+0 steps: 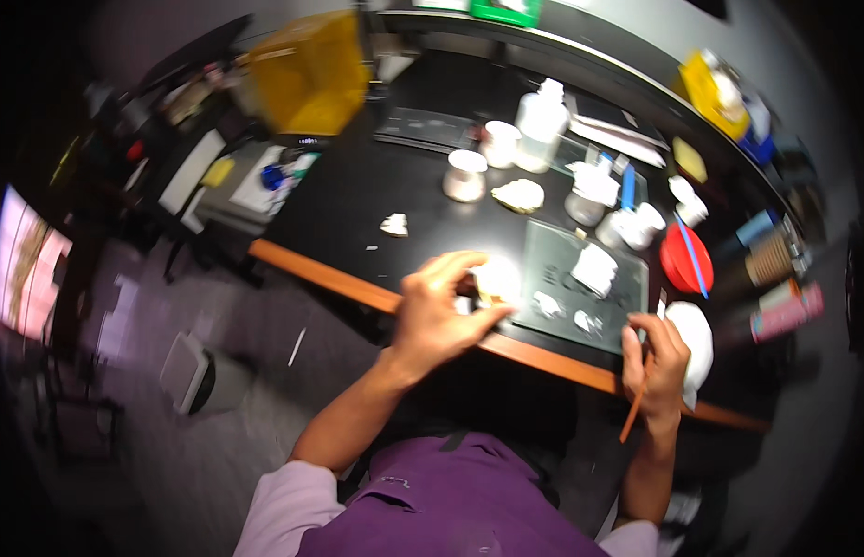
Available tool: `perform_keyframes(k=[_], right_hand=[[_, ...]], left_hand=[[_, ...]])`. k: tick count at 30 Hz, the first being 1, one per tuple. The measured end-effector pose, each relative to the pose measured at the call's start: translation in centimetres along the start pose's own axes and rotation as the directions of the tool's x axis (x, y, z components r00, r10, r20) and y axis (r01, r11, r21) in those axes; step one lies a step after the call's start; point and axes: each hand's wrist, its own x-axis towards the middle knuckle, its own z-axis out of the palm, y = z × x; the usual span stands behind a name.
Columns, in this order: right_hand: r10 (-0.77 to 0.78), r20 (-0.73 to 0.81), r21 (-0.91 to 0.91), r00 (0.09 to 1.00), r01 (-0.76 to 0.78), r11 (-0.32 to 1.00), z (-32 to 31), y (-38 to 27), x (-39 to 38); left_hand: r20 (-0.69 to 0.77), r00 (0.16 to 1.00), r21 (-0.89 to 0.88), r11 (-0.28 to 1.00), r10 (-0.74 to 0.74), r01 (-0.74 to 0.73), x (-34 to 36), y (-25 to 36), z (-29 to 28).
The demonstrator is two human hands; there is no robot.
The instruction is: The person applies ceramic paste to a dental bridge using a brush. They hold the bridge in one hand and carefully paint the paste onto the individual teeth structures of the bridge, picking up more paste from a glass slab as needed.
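Between the thumb and fingers of my left hand (430, 316) is a white and tan rounded piece (497, 281), washed out by glare, so its exact kind is unclear. It sits over the front of the table, beside a glass slab (562, 249). Two small smears of white paste (548, 304) and a crumpled white tissue (595, 269) lie on that slab. My right hand (657, 367), at the slab's right front corner, is closed around a thin stick-like tool (631, 420) with an orange-brown handle. A white cloth-like bundle (692, 348) lies just beyond this hand.
White jars (465, 176) and a translucent bottle (541, 130) stand at the back. Pale plaster-like pieces (518, 195) lie nearer. A red bowl (684, 260) with a blue stick across it stands right. An orange-brown strip (325, 276) edges the black table.
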Motion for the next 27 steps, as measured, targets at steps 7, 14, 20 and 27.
perform_keyframes(k=[7,14,20,27], right_hand=[[-0.149,0.306,-0.400,0.940,0.269,0.876,-1.5,2.6,1.8],[-0.173,0.408,-0.558,0.896,0.395,0.730,0.7,3.2,4.1],[-0.168,0.409,-0.525,0.897,0.382,0.760,0.5,2.9,5.0],[-0.167,-0.227,0.608,0.959,0.273,0.746,-5.7,-3.9,6.3]], left_hand=[[-0.104,0.991,0.333,0.942,0.085,-0.046,-1.9,0.4,-1.4],[-0.093,0.992,0.360,0.932,0.085,-0.046,-2.4,0.1,0.1],[-0.127,0.986,0.315,0.947,0.111,-0.066,-3.8,1.3,-1.7],[-0.768,0.608,-0.340,0.677,0.200,-0.653,-5.0,11.5,-15.9]])
